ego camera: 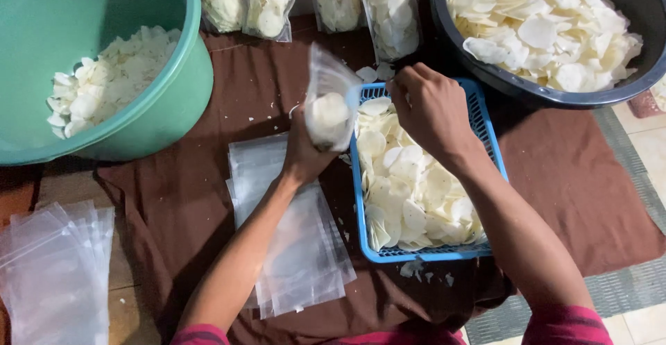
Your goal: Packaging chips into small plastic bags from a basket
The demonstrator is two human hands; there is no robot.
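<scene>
My left hand (303, 152) grips a small clear plastic bag (326, 98) with a few pale round chips in its bottom, held upright just left of a blue plastic basket (485, 126). The basket is full of thin white chips (409, 185). My right hand (429, 107) hovers over the basket's far end, fingers closed near the bag's mouth; what it pinches is hidden by the hand.
A green tub (173, 88) with chips stands at the left, a dark basin (624, 81) heaped with chips at the top right. Filled bags (388, 12) line the far edge. Empty clear bags lie in a stack (298, 248) and another pile (55, 268) on the brown cloth (555, 178).
</scene>
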